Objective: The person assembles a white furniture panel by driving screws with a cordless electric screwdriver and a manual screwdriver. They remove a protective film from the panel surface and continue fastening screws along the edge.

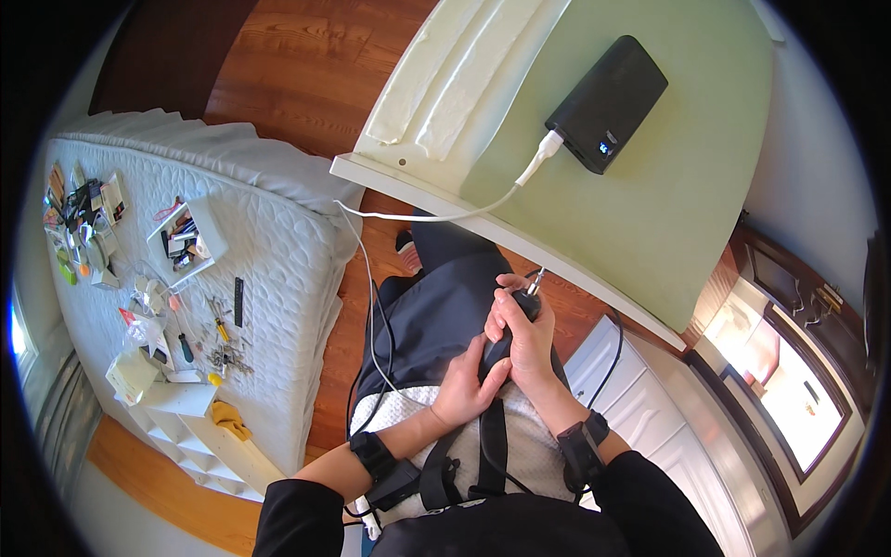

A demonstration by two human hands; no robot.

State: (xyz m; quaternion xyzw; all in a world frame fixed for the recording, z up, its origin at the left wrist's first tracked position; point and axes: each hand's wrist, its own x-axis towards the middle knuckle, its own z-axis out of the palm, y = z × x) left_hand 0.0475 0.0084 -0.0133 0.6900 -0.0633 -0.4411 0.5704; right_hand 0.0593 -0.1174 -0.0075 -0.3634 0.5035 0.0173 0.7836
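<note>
Here, you sat with both hands meeting over your lap at the picture's centre. Your right hand (526, 327) was clenched around a dark handheld rotary tool (513, 336), its thin metal tip (535, 278) pointing up toward one o'clock, just under the edge of the pale green desk (668, 204). Your left hand (467, 382), at seven o'clock from the right, was closed around the tool's lower body, fingers wrapped on the dark casing. A black cord (616, 345) looped away from the tool toward three o'clock.

On the desk at one o'clock lay a black power bank (608, 90) with a white cable (436, 215) plugged in, running down to nine o'clock off the desk edge and toward your lap.

As a judgement, the work seemed to be at a preparing stage: the tool was gripped and held in two hands, but its tip touched nothing I could see, and no workpiece showed beneath it.

On the white mattress (278, 251) at nine o'clock, well apart from your hands, a small white tray of bits (186, 239), a screwdriver (221, 328) and other scattered small tools lay untouched.
</note>
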